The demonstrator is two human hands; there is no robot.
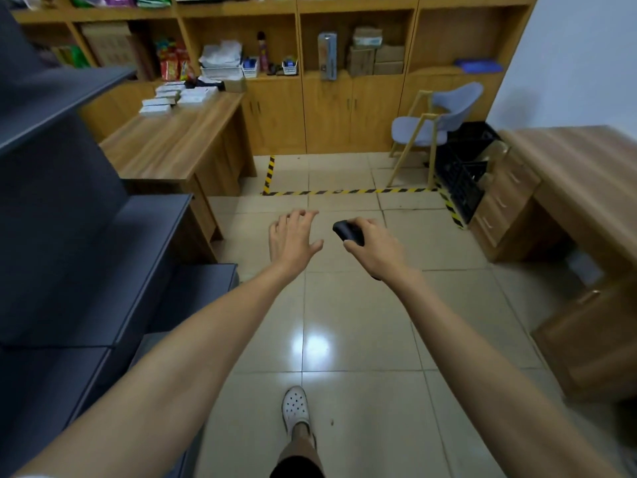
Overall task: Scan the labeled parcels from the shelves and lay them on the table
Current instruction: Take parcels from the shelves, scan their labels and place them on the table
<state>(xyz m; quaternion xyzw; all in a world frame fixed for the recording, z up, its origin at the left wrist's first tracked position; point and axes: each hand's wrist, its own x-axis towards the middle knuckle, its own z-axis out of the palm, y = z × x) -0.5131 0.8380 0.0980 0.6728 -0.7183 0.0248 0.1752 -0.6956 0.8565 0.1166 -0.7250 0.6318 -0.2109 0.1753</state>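
Two-handed, hovered over floor (344,322): gripped one black scanner (346,232) in right hand (375,251), fingers curled round it, long axis away from body, head pointing forward-left; spread left hand (293,241) open, empty; noted several white parcels (172,98) on one far table (165,146).

The floor (362,339) is of pale glossy tiles, with a white glare (315,346) at 6 o'clock. Yellow-black tape (344,192) marks lines on the tiles at 12 o'clock, and behind it wooden cabinets (327,112) fill the far side. A light blue chair (448,112) stands at 1 o'clock, and a black crate (465,170) is just beside it. A wooden desk (586,167) is at 3 o'clock, a pale wall (579,56) at 2 o'clock. A grey shelf unit (69,236) is at 9 o'clock and a wooden table (172,143) at 10 o'clock.
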